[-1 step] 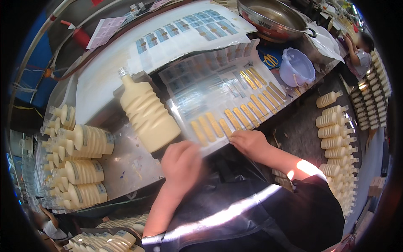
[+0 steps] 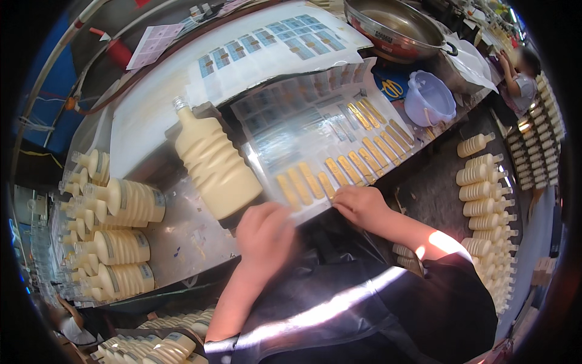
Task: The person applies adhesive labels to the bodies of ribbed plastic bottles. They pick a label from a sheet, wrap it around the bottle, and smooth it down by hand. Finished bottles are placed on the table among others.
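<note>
A sheet of gold strip labels (image 2: 371,156) lies before me on a slanted bench surface. My right hand (image 2: 362,205) is at its near edge, thumb and fingertips pinched together at the lower end of one gold label (image 2: 326,184). Left of it, my left hand (image 2: 265,233) hovers by the sheet's corner, its fingers bent but smeared by motion; whether anything is in them cannot be seen. Just beyond that hand, a large cream ribbed bottle (image 2: 215,167) with a clear threaded neck lies on its side, its neck pointing away from me.
Stacked cream bottles (image 2: 130,203) stand at the left; more bottles (image 2: 479,191) form a row at the right. Blue printed label sheets (image 2: 273,42) cover the far bench. A lilac bucket (image 2: 429,100), yellow-handled scissors (image 2: 393,88) and a metal pan (image 2: 397,27) sit far right. Another person (image 2: 521,76) works beyond.
My left hand has shifted very slightly to the right, still blurred. The right hand stays at the same gold label, and the bottle lies practically where it was.
</note>
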Tool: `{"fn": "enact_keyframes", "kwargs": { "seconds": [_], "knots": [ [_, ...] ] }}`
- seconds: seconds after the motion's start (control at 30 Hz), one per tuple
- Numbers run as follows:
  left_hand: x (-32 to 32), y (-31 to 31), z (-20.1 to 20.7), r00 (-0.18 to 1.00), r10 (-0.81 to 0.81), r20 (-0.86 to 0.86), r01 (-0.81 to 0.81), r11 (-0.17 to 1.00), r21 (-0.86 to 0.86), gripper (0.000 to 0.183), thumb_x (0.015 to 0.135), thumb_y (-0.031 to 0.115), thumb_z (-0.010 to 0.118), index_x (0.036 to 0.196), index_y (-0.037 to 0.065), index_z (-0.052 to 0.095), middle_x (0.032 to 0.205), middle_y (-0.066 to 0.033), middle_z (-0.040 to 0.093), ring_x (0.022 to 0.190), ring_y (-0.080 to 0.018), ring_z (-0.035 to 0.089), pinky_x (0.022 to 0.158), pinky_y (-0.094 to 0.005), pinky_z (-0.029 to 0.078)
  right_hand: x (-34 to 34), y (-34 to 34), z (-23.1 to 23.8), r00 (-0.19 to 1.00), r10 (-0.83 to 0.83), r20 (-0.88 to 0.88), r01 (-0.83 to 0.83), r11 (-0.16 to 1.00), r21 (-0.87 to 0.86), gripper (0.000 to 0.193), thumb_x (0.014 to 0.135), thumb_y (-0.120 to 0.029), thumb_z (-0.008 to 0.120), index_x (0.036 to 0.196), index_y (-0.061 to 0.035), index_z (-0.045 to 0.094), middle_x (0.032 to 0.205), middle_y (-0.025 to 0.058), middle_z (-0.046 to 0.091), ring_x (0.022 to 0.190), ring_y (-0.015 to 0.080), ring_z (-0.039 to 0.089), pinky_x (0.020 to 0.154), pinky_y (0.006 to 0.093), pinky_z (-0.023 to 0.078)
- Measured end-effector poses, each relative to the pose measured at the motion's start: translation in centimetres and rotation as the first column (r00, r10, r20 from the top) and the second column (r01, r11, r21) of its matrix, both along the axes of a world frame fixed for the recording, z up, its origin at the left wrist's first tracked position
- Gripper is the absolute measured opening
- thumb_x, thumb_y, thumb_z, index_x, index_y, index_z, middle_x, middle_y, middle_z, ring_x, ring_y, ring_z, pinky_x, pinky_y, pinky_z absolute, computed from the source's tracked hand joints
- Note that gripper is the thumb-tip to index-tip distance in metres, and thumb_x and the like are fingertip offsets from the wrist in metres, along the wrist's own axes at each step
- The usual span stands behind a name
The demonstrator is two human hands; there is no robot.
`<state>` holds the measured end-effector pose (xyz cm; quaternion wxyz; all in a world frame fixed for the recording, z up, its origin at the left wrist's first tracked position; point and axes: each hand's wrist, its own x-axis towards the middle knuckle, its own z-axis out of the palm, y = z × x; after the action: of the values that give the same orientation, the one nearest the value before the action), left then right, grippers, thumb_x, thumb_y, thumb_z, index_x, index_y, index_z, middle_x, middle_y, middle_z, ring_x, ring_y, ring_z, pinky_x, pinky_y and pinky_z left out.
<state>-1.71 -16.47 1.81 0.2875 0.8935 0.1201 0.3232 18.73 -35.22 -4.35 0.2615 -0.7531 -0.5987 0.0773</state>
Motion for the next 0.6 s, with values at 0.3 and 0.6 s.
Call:
{"fn": "enact_keyframes", "kwargs": {
  "seconds": [0.3,0.6],
  "knots": [
    [3.5,0.4,1.7,0.986,0.164,0.019,-0.165,0.98,0.113,0.035,0.073,0.013,0.083,0.1,0.004,0.063,0.091,-0.0139,0.062,0.084,-0.0351,0.063,0.072,-0.0431,0.052,-4.3,7.6,8.7,0.8,-0.008,-0.601,0.151,0.971,0.188,0.019,0.095,-0.008,0.066,0.107,0.0028,0.076,0.118,0.0181,0.07,0.103,0.0242,0.07,0.088,0.0331,0.054],
    [0.8,4.4,2.5,0.928,0.369,0.059,-0.196,0.615,-0.764,0.01,0.091,0.002,0.071,0.1,0.0,0.073,0.087,-0.0032,0.072,0.073,-0.0089,0.064,0.069,-0.0245,0.05,-3.8,13.4,9.4,0.592,0.09,-0.801,0.044,0.989,0.144,0.045,0.092,-0.006,0.068,0.137,-0.0008,0.06,0.127,0.009,0.065,0.068,0.0037,0.057,0.06,0.0219,0.048]
  ]
}}
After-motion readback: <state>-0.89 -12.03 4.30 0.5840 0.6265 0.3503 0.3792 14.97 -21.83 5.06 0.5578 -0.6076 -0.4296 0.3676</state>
